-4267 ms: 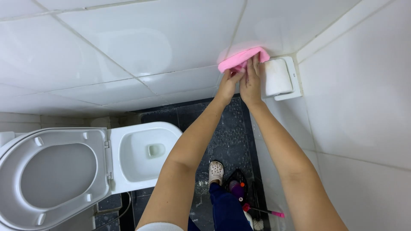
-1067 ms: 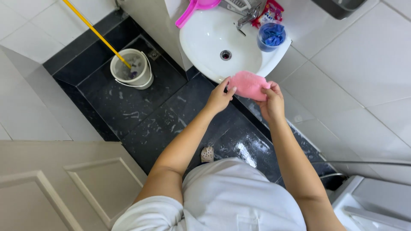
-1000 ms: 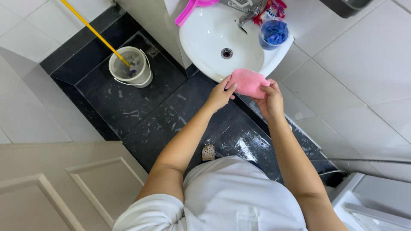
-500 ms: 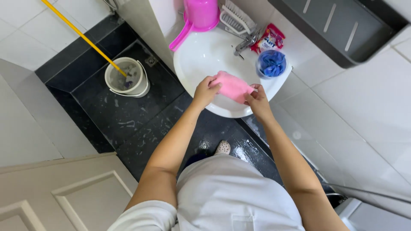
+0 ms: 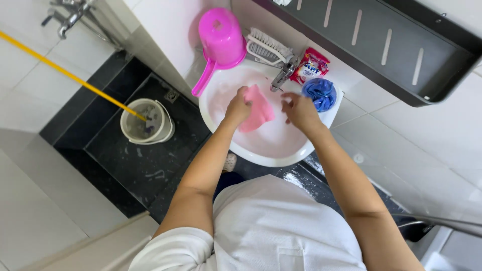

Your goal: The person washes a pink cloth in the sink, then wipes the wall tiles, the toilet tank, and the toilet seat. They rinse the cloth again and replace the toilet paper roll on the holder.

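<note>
The bucket [image 5: 146,122] on the floor holds a yellow pole's end. The pink cloth [image 5: 258,111] hangs soft over the white sink [image 5: 261,150], pinched in the left hand [image 5: 237,106]. The right hand [image 5: 300,109] has let go now, fingers loose and holding nothing, near the tap [image 5: 284,74].
</note>
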